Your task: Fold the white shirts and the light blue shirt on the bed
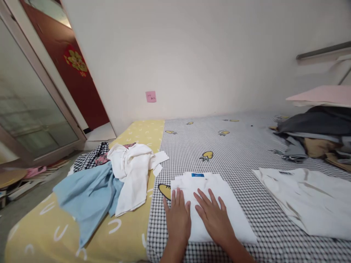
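Observation:
A white shirt (pixel 233 215), folded into a flat rectangle, lies on the checked bed sheet (pixel 192 142). Its collar faces away from me and shows a blue label (pixel 197 175). My left hand (pixel 177 215) rests flat on the shirt's left side, fingers stretched out, the outer ones over its edge. On the middle of the shirt lies my right hand (pixel 214 217), palm down with its fingers spread. Neither hand grips anything. The palms hide part of the cloth under them.
Left, on the yellow sheet (pixel 109 233), lie a light blue garment (pixel 85 190), a rumpled white garment (pixel 135 171) and a black-and-white checked cloth (pixel 91 157). Another white shirt (pixel 309 201) lies at right. Behind it is a pile of dark clothes (pixel 315 122). A wall (pixel 205 65) bounds the bed's far side.

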Demonstrator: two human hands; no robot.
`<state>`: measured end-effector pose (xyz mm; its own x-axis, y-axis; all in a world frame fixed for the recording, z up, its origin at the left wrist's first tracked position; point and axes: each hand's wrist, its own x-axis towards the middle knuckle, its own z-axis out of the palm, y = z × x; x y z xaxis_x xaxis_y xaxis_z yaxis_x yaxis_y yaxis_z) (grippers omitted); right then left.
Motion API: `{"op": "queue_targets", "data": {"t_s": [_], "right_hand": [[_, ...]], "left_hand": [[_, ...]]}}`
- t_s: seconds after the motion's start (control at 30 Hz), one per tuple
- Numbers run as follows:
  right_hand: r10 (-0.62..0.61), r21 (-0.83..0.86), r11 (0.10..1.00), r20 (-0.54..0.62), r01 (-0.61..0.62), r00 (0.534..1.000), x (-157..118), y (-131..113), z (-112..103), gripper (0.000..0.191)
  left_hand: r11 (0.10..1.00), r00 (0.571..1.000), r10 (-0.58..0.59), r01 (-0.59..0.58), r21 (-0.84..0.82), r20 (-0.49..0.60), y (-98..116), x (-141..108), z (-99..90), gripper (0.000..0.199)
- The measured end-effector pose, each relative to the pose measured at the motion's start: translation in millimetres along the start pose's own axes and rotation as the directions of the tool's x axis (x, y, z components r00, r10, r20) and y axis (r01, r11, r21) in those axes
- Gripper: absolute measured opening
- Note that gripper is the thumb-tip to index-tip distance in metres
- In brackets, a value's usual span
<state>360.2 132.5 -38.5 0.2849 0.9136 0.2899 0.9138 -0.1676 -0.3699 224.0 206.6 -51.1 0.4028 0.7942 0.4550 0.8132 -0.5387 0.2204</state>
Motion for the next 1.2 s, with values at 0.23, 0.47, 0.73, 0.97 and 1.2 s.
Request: {"op": "queue_targets", "data": {"t_s": [0.23,0.47,0.73,0.97,1.2], "right_hand": [[0.011,-0.004,1.000,0.000,-0.011,1.000,2,0,3,0.048],[0.071,-0.028,0.997,0.073,-0.069,0.995,7,-11,-9,0.050],[0.091,-0.025,0.996,0.091,-0.089,0.992,8,-14,-15,0.052],[-0.021,-0.037,0.999,0.093,0.024,0.995,-19,-11,-34,0.050],[-0.115,-0.109,0.985,0.137,0.131,0.984,-70,10,-35,0.070]], "left_hand": [[0.998,0.988,-0.056,0.052,0.035,0.141,-14,59,10.4,0.048],[0.987,0.951,-0.100,0.058,0.149,0.294,-11,75,1.6,0.054],[0.983,0.917,-0.095,0.025,0.182,0.387,-17,15,-33.0,0.056],[0.974,0.903,-0.106,0.010,0.225,0.416,-25,-25,-55.5,0.056],[0.978,0.951,-0.057,-0.009,0.210,0.305,-36,-72,-53.0,0.057]]}}
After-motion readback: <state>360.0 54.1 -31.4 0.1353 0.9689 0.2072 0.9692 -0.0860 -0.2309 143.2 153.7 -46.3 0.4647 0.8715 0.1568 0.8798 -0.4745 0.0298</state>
